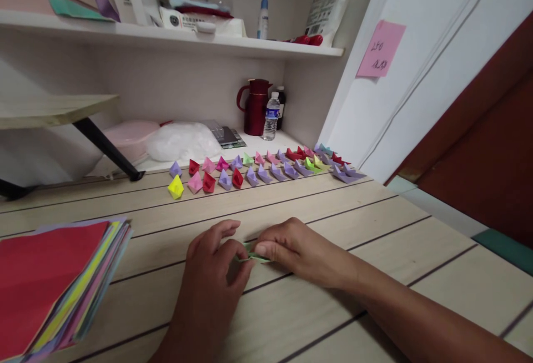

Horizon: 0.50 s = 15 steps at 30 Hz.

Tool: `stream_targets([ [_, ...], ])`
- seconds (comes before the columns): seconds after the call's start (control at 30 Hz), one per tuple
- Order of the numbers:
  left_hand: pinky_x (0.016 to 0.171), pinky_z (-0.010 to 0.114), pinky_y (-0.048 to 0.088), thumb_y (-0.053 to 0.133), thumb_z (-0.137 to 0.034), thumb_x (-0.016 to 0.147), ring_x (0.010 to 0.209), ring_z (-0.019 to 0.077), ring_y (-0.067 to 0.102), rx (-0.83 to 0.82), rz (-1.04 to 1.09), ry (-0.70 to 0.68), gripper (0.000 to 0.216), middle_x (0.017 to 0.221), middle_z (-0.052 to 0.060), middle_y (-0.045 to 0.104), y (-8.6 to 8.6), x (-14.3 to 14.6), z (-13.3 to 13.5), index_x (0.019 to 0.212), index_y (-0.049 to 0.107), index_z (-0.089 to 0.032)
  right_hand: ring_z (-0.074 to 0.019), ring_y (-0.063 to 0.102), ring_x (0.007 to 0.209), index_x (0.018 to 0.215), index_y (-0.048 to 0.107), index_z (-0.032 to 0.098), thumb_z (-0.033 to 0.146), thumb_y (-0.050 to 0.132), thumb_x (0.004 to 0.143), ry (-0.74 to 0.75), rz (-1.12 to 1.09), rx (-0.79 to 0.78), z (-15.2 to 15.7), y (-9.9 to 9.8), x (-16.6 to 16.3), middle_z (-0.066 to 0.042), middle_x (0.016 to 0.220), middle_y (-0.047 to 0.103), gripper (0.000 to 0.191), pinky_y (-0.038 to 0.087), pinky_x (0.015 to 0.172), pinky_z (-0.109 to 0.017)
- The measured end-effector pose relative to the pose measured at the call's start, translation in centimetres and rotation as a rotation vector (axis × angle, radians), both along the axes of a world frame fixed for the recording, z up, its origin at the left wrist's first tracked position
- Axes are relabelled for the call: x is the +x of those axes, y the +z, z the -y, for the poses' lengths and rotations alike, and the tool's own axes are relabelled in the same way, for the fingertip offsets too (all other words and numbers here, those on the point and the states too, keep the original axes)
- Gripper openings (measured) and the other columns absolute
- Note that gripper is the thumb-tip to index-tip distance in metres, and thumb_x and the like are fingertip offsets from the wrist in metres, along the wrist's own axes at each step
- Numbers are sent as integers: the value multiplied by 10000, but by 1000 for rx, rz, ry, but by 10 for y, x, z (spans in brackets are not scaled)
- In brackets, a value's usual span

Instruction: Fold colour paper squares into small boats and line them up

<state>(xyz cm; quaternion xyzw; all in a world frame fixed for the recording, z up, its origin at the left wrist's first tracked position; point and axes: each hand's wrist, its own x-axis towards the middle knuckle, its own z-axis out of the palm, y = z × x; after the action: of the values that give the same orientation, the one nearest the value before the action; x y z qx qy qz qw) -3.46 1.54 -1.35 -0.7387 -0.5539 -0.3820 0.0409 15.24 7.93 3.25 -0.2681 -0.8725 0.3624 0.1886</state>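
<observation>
Both of my hands meet over the wooden table (316, 207), pinching a small folded piece of green paper (251, 254). My left hand (212, 271) grips its left end with thumb and fingers closed. My right hand (287, 249) presses its right end, fingers curled together. Most of the paper is hidden under my fingers. Beyond my hands, two rows of several small folded paper boats (258, 170) in purple, red, pink, yellow and green stand along the table's far edge.
A stack of coloured paper sheets (54, 280), red on top, lies at the near left. Behind the boats a lower shelf holds a red jug (255, 106), a water bottle (271, 116), a white bag (183, 141). A pink note (381, 49) sticks on the right wall.
</observation>
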Motion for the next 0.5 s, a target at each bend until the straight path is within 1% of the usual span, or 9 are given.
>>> stream_targets([
  [0.03,869,530,470,622,-139,768,1066,285,623,12,4,0,99,1118,81,636,0,0,-1,737,599,-230,-88,419,562,732,655,155,332,472,987,10,0,-18,0,1,1,49,596,494,361,308,530,-203],
  [0.07,869,530,469,626,-140,766,1047,281,631,21,6,0,98,1099,76,647,0,0,-1,739,596,-229,-90,426,568,757,666,156,371,507,971,12,5,-30,0,1,1,49,604,505,342,309,529,-204],
  [0.1,871,529,466,632,-142,764,1026,275,638,31,8,0,99,1078,69,657,0,0,-1,739,590,-229,-93,452,585,796,682,160,393,580,931,6,9,-30,0,1,1,47,626,536,288,323,542,-202],
  [0.17,876,532,461,645,-155,765,992,265,646,55,10,-2,103,1049,56,668,1,0,0,749,577,-232,-102,515,625,865,702,170,356,722,828,-32,13,-6,1,-2,0,41,686,611,190,358,577,-197],
  [0.2,878,533,459,646,-161,769,984,261,646,67,16,-4,108,1040,48,669,2,1,0,758,568,-235,-104,539,634,875,705,174,312,751,801,-56,11,8,1,-3,-1,39,706,637,163,369,586,-194],
  [0.3,880,505,471,628,-163,788,1044,254,617,42,94,-34,131,1091,43,637,3,2,3,815,534,-250,-100,587,643,849,697,180,194,683,848,-91,-35,41,1,-6,-2,32,729,676,20,394,598,-179],
  [0.33,893,494,474,630,-154,780,1095,255,593,13,142,-50,164,1140,49,610,3,2,4,854,526,-256,-102,603,660,850,694,182,178,661,862,-80,-51,65,0,-6,-2,26,745,687,35,405,613,-177],
  [0.43,968,479,453,652,-98,722,1239,258,494,-54,282,-77,361,1285,69,498,0,4,4,995,500,-278,-132,635,753,875,685,187,169,622,889,1,-74,242,-2,-5,-1,-3,809,711,66,432,726,-214],
  [0.5,1022,495,414,660,-76,706,1291,259,446,-46,319,-79,465,1340,74,450,-3,4,3,1077,482,-292,-151,634,777,888,674,190,168,594,906,49,-84,382,-3,-4,0,-17,819,712,85,425,780,-254],
])
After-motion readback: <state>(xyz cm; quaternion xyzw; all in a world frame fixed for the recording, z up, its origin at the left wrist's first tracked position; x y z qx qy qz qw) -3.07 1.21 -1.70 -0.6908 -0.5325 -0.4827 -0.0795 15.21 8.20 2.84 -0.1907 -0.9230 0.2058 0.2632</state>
